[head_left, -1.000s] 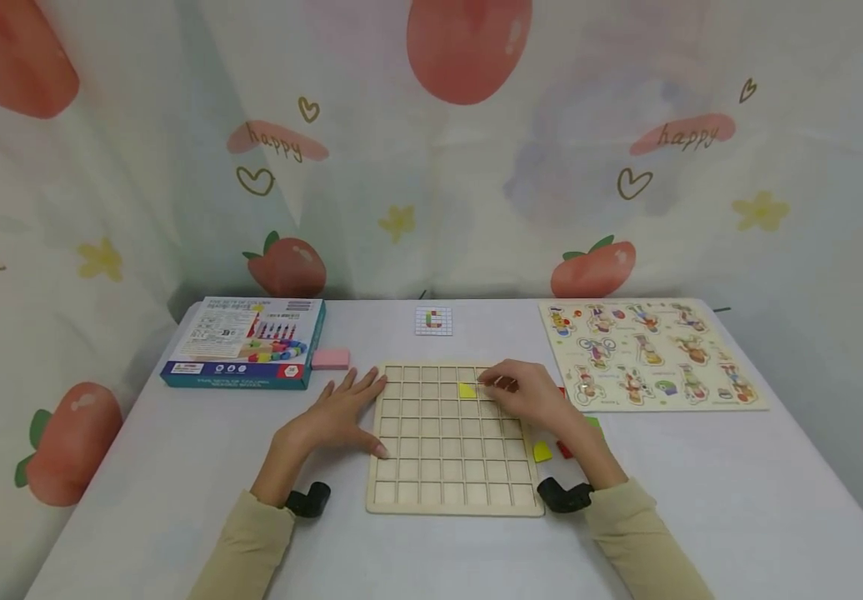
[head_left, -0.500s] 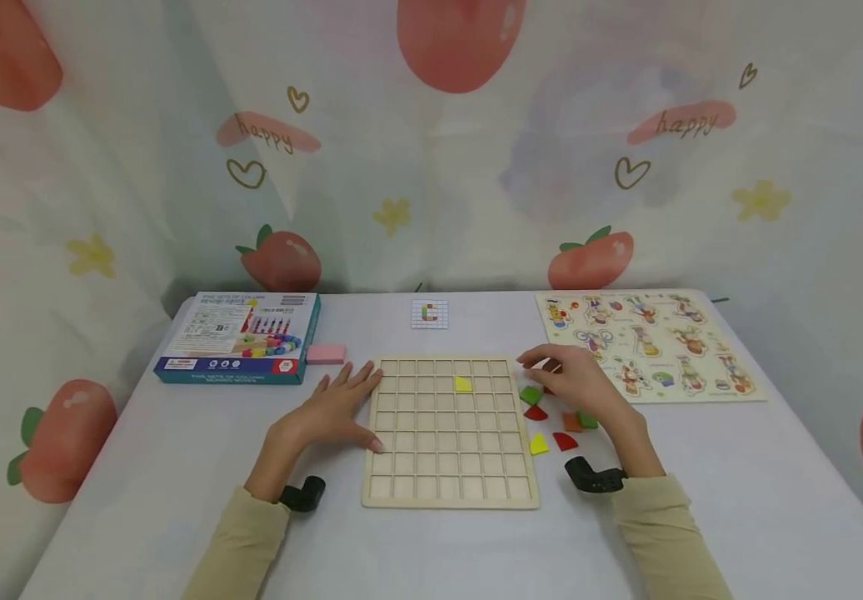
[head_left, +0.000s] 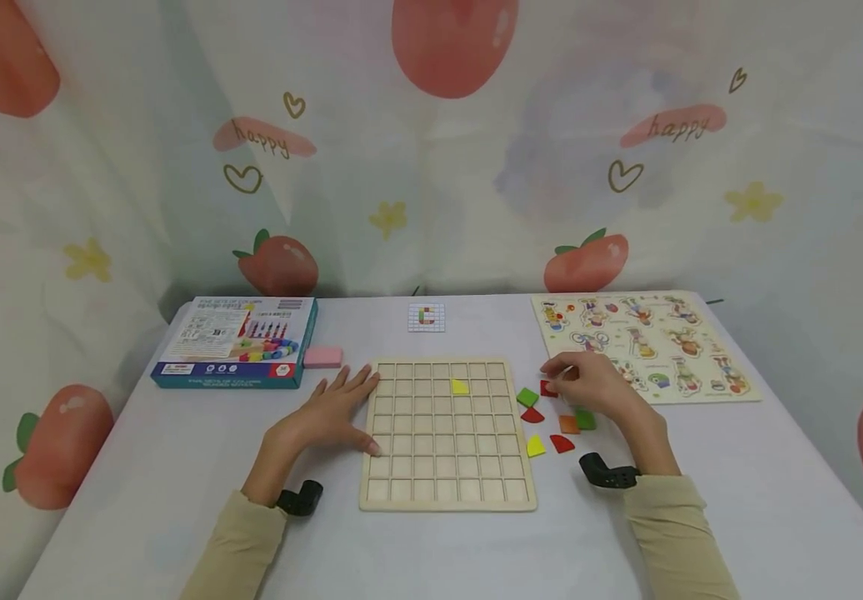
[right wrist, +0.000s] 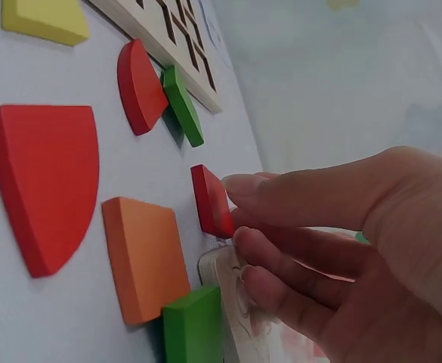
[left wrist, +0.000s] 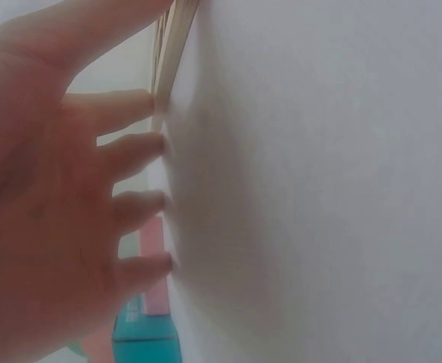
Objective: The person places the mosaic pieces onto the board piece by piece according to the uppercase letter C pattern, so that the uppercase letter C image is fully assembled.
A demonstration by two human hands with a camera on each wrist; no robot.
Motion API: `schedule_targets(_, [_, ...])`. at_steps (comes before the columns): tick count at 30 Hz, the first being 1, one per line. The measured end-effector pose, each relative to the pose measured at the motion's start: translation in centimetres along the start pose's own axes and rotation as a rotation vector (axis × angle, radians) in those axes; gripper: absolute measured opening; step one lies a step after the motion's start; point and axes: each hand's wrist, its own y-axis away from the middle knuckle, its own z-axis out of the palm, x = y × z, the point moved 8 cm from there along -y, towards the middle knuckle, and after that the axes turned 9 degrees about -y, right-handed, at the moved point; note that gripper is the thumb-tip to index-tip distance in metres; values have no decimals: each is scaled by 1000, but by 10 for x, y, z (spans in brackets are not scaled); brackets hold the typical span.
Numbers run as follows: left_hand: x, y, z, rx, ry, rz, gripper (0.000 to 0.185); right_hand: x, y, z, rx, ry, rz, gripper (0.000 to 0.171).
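Observation:
A wooden grid board [head_left: 446, 475] lies on the table with one yellow quarter-round piece [head_left: 460, 387] in an upper cell. My left hand [head_left: 322, 418] is spread along its left edge, thumb and fingertips touching the frame. To the right of the board, my right hand [head_left: 598, 385] has thumb and fingers at a small red square block [right wrist: 211, 203], pinching its edge close to the table. Around it lie green square blocks [head_left: 527, 397], an orange square block [right wrist: 146, 257], red quarter-round pieces [right wrist: 45, 181] and another yellow quarter-round piece [head_left: 536, 447].
A small pattern card [head_left: 426, 317] lies behind the board. At back left are a boxed toy set [head_left: 232, 342] and a pink block [head_left: 323, 357]. A wooden picture puzzle [head_left: 656, 342] lies at back right, partly under the right hand.
My right hand has moved right, from beside the yellow piece on the board to the loose blocks, and now pinches the red square block. The left hand stays at the board's edge.

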Motion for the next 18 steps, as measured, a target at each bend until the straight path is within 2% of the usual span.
schedule_targets(4, [-2,0,2,3,-1,-1,114,0,1,4,-34,-19,19,26])
schedule_targets(12, [-4,-2,5,0,-2,4,114,-7,0,10,-40,51,-54,25])
schedule_targets(18, [-4,-2,5,1,-3,4,114,-8,-2,13,-52,51,-31,24])
